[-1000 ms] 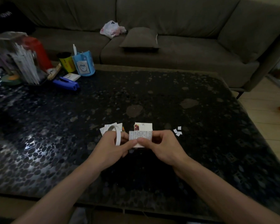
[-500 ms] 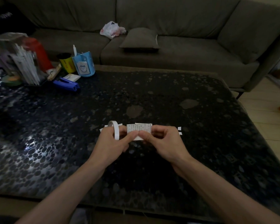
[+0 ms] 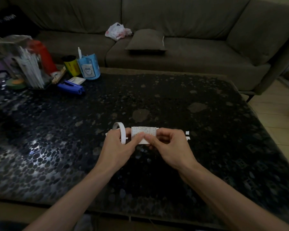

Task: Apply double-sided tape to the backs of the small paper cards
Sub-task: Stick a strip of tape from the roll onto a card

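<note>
Head view, card: the small white paper card (image 3: pixel 143 133), printed with rows of tiny marks, is hovering just above the table near its front middle, between the two hands.
Left grip: the left hand (image 3: pixel 117 147) is pinching the card's lower left part with its thumb tip, its fingers curling behind.
Right grip: the right hand (image 3: pixel 170 147) is pinching the card's lower right part between thumb and curled fingers, its thumb tip touching the left thumb.
Tape: the thin white ring of double-sided tape (image 3: pixel 122 133) is sitting over the left hand's fingers, standing on edge just left of the card.
Scraps: a few small white paper scraps (image 3: pixel 187 135) are lying on the table just beyond the right knuckles.
Table: the glossy black pebble-patterned table (image 3: pixel 207 130) is catching light at the left.
Far left corner: a blue stapler (image 3: pixel 71 87), a light blue cup (image 3: pixel 88 68) and a yellow can (image 3: pixel 71 67) are standing close together.
Sofa: the grey-brown fabric sofa (image 3: pixel 198 54) is carrying a matching cushion (image 3: pixel 146 40) and a crumpled white plastic bag (image 3: pixel 116 31).
</note>
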`<action>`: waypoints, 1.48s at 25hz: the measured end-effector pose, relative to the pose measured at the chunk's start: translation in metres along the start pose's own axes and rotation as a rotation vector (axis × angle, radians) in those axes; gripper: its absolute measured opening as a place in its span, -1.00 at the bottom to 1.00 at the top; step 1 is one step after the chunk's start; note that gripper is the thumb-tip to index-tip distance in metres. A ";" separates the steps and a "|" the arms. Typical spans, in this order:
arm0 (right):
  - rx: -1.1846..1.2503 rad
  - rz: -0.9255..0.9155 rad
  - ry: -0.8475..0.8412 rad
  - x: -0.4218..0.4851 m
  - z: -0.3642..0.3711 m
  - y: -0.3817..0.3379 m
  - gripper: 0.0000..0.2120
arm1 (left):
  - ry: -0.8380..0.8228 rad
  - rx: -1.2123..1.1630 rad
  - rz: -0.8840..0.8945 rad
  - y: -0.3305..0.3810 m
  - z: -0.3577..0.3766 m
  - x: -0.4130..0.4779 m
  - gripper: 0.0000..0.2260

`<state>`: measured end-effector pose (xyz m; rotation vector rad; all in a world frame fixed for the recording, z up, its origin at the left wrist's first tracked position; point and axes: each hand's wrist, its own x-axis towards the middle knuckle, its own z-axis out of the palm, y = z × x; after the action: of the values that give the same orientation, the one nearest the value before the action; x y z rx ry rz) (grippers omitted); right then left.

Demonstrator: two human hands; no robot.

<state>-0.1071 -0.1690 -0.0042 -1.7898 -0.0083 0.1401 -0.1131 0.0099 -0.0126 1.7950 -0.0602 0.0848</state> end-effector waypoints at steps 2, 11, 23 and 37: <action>-0.063 -0.021 0.039 0.000 0.000 -0.001 -0.92 | 0.020 -0.029 -0.029 0.001 -0.001 0.000 -0.89; -0.013 -0.004 0.041 0.002 -0.001 -0.001 -0.92 | -0.048 -0.042 -0.069 0.001 -0.001 -0.002 -0.88; 0.085 0.049 -0.067 0.000 0.001 -0.001 -0.85 | -0.006 -0.059 -0.085 -0.002 -0.003 0.001 -0.91; 0.073 0.076 -0.090 0.002 -0.007 -0.005 -0.90 | -0.052 -0.074 -0.085 -0.002 -0.003 0.001 -0.88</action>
<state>-0.1040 -0.1744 0.0017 -1.7100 0.0004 0.2714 -0.1124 0.0137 -0.0138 1.7240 -0.0235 -0.0248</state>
